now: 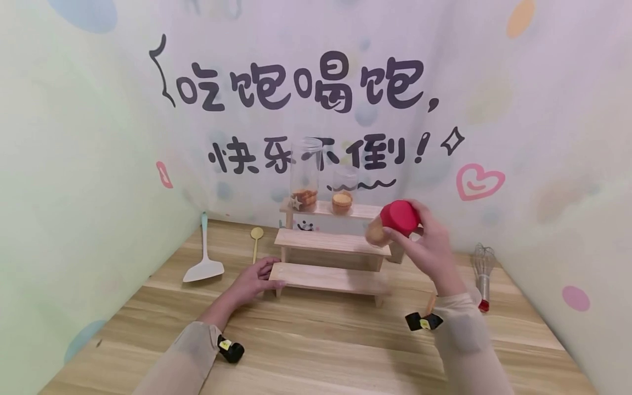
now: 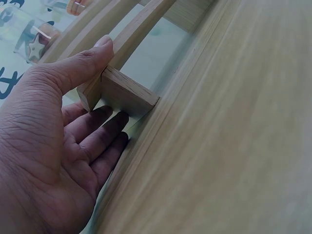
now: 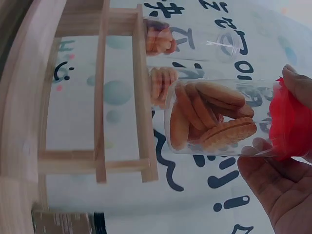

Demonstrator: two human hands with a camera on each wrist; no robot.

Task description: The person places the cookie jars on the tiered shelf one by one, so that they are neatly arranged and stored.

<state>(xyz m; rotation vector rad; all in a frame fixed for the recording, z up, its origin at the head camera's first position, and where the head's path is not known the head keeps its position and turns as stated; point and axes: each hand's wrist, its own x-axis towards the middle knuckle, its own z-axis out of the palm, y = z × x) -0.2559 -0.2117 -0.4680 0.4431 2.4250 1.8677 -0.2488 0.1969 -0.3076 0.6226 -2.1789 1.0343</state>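
Cookies point(image 3: 228, 133), golden-tan, lie in a clear red-lidded jar point(image 1: 394, 220) the right hand point(image 1: 432, 249) grips, the left hand point(image 1: 253, 283) pinching a stepped pale-wood rack point(image 1: 332, 242).

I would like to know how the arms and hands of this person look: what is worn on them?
The left hand and right hand wear no gloves. Pale beige sleeves cover the forearms. By each cuff sits a small black object with a yellow label.

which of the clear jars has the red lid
The biscuit jar held in the right hand has the red lid; the tall jar and short jar standing on the wooden stand show no red.
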